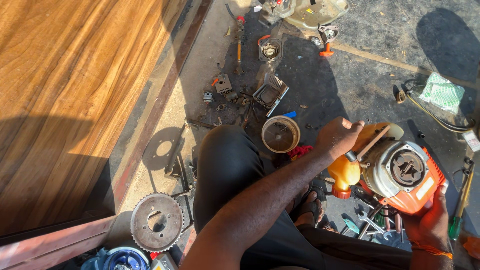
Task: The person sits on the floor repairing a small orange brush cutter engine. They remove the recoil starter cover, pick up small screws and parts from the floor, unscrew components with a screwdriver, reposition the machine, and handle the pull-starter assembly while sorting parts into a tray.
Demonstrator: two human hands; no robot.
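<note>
- Head view, item under inspection: small orange engine unit (405,175) with a metal recoil-side face and a round black hub, held above the ground at lower right, over a scatter of spanners (369,221)
- Head view, right hand (429,222): cupped under the engine's lower right corner, fingers wrapped up the orange casing; it appears to bear the weight
- Head view, left hand (337,136): closed around a wooden-handled tool (372,143) whose metal end meets the top of the engine beside the yellow-orange fuel tank (345,172)
- Handling judgement: metal body and casing suggest a dense, rigid load; best supported from beneath, as now
- The plastic tank and its cap look like the weaker parts and poor places to grip; oily surfaces may be slippery, though this cannot be confirmed
- Head view, surroundings: toothed sprocket disc (157,221) at lower left, round clear-rimmed bowl (280,134) just beyond the knee, finned cylinder part (270,93) farther off, wooden panel (65,100) at left
- Loose small parts lie near the feet, well apart from the engine
</note>
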